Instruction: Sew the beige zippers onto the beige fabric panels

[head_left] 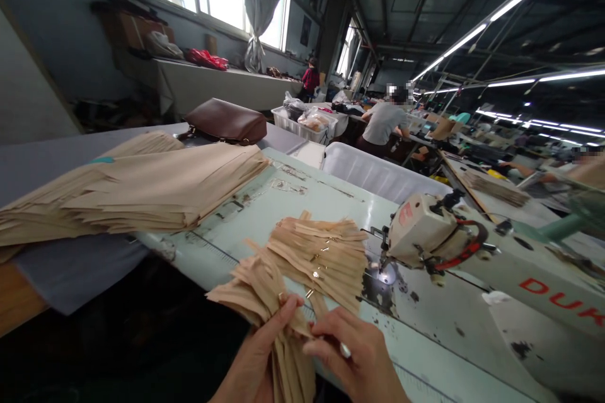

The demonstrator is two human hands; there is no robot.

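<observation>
Grips tan bundle (258, 280) in left hand (265, 349) at near edge of counter (331, 201), presumably to keep layers together, while pinching one strip (300, 325) in right hand (357, 352), beside tan pile (343, 258).

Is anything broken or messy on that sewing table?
Yes, the sewing table looks worn: dark patches near the sewing machine look like chipped paint, and its far end is scuffed. The tan strips beside the needle area lie unevenly, too. I see nothing spilled.
</observation>
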